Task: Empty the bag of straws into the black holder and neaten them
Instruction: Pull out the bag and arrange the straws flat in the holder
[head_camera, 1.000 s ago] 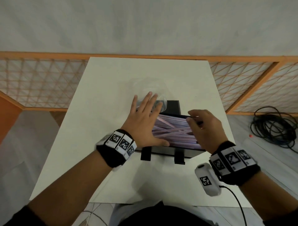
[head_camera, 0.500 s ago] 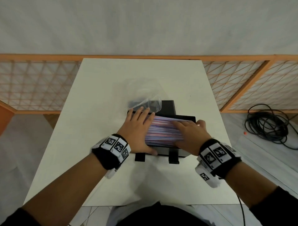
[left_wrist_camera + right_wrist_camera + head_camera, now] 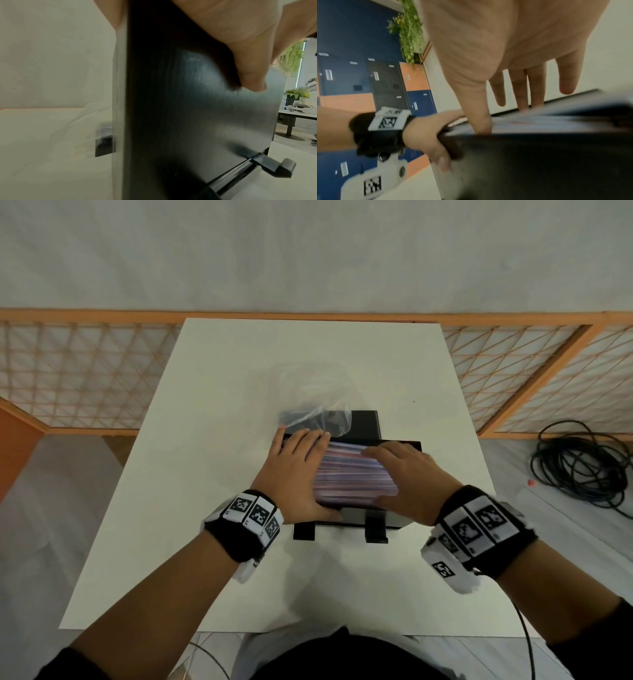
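From the head view, the black holder (image 3: 394, 517) stands near the middle of the white tabletop (image 3: 212, 474), slightly towards its near edge, with the straws (image 3: 352, 477) lying across it in a pink and purple heap. The left hand (image 3: 294, 474) lies flat against the heap's left end, fingers straight, thumb on the holder's near wall. The right hand (image 3: 407, 481) lies flat over the right end, fingers spread on top. The emptied clear bag (image 3: 315, 405) lies crumpled just behind the holder, towards the far edge. Neatening will likely go best with both palms squeezing inward evenly while the fingers press stray straws down, so none slide over the rim.

The left wrist view shows the holder's dark wall (image 3: 197, 115) and the thumb (image 3: 248, 65) laid on it, pressing, not clenching.

In the right wrist view the right hand's fingers (image 3: 520, 89) reach down straight onto the blurred straws; nothing is clasped.
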`<state>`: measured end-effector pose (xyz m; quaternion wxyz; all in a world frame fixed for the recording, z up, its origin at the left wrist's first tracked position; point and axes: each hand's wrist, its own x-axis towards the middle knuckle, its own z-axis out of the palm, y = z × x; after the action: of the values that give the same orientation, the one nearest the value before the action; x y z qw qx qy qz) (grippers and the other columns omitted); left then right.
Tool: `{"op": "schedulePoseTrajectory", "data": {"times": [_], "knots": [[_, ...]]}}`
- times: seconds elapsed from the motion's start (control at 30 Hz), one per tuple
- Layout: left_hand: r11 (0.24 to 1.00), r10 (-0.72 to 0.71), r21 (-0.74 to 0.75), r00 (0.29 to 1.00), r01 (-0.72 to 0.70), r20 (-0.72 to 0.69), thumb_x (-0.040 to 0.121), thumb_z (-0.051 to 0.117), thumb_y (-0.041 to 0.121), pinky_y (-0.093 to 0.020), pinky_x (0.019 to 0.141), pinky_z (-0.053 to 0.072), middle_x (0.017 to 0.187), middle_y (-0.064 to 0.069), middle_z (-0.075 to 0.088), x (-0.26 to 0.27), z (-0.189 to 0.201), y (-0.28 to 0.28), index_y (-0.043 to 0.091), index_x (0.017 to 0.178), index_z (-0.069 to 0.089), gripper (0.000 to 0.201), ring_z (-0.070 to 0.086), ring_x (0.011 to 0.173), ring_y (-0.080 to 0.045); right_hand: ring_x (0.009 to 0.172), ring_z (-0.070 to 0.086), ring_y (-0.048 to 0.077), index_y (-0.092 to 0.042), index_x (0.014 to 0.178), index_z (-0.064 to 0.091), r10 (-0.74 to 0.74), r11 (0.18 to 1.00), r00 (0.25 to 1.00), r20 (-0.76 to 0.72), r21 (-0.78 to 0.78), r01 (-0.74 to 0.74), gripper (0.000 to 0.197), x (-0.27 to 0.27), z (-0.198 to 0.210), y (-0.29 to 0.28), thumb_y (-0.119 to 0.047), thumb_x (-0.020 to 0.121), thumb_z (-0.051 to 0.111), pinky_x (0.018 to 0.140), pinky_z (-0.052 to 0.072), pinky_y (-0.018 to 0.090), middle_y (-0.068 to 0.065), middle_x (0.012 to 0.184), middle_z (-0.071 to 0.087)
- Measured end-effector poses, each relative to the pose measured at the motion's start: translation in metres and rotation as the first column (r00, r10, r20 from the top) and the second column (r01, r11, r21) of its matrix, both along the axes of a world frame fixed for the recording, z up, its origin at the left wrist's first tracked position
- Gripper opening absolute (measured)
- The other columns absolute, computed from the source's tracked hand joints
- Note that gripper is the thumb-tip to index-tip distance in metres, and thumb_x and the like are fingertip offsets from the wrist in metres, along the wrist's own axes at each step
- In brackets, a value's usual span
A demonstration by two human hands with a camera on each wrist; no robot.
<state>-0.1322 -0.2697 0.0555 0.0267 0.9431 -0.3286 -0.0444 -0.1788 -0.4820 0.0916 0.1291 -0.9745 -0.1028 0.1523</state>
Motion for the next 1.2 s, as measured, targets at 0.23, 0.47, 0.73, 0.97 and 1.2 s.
{"op": "schedulePoseTrajectory", "data": {"times": [0.23, 0.47, 0.73, 0.97, 1.2], "knots": [[1.0, 0.028, 0.01, 0.999, -0.028, 0.021, 0.051, 0.045, 0.091, -0.052, 0.117, -0.006, 0.151, -0.003, 0.029, -0.001, 0.001, -0.001, 0.012, 0.148, 0.007, 0.131, 0.024, 0.14, -0.021, 0.122, 0.046, 0.027, -0.023, 0.136, 0.032, 0.006, 0.976, 0.999, -0.032, -0.219, -0.013, 0.072, 0.027, -0.023, 0.021, -0.047, 0.075, 0.062, 0.1, 0.032, 0.046, 0.003, 0.131, 0.045], [0.999, 0.047, -0.003, 0.998, -0.047, 0.032, 0.05, 0.047, 0.091, -0.052, 0.117, -0.006, 0.15, -0.004, 0.03, -0.002, 0.0, -0.001, 0.011, 0.147, 0.007, 0.132, 0.025, 0.139, -0.021, 0.098, 0.055, 0.031, -0.019, 0.125, 0.05, 0.031, 0.986, 0.975, 0.221, -0.164, 0.005, 0.078, 0.02, -0.027, 0.017, -0.036, 0.055, 0.08, 0.087, 0.042, 0.044, 0.007, 0.109, 0.057], [0.999, 0.046, -0.019, 0.999, -0.046, 0.014, 0.052, 0.044, 0.091, -0.051, 0.117, -0.008, 0.152, -0.005, 0.029, -0.001, 0.001, -0.001, 0.011, 0.148, 0.009, 0.13, 0.023, 0.141, -0.022, 0.1, 0.053, 0.018, -0.014, 0.116, 0.059, -0.121, 0.956, 0.973, 0.197, 0.288, 0.06, 0.037, 0.019, 0.037, -0.014, -0.021, 0.081, 0.068, 0.088, 0.043, 0.025, 0.002, 0.11, 0.057], [0.999, 0.05, -0.019, 0.999, -0.05, 0.012, 0.051, 0.04, 0.092, -0.053, 0.117, -0.006, 0.15, -0.005, 0.031, -0.001, 0.001, -0.001, 0.01, 0.147, 0.01, 0.13, 0.025, 0.14, -0.021, 0.117, 0.053, 0.019, -0.016, 0.133, 0.048, 0.229, 0.968, 0.959, -0.164, 0.141, -0.207, 0.053, -0.02, 0.022, 0.019, -0.027, 0.083, 0.064, 0.099, 0.039, 0.026, 0.002, 0.131, 0.055], [0.997, 0.027, -0.073, 0.999, -0.024, 0.043, 0.052, 0.046, 0.087, -0.053, 0.116, -0.003, 0.144, -0.007, 0.041, -0.015, -0.004, 0.004, 0.008, 0.143, 0.019, 0.123, 0.035, 0.134, -0.025, 0.13, 0.04, 0.028, -0.013, 0.143, 0.022, 0.166, 0.978, 0.938, -0.305, -0.074, -0.197, 0.091, -0.017, -0.019, 0.043, -0.044, 0.073, 0.071, 0.107, 0.037, 0.038, 0.007, 0.145, 0.036]]}}
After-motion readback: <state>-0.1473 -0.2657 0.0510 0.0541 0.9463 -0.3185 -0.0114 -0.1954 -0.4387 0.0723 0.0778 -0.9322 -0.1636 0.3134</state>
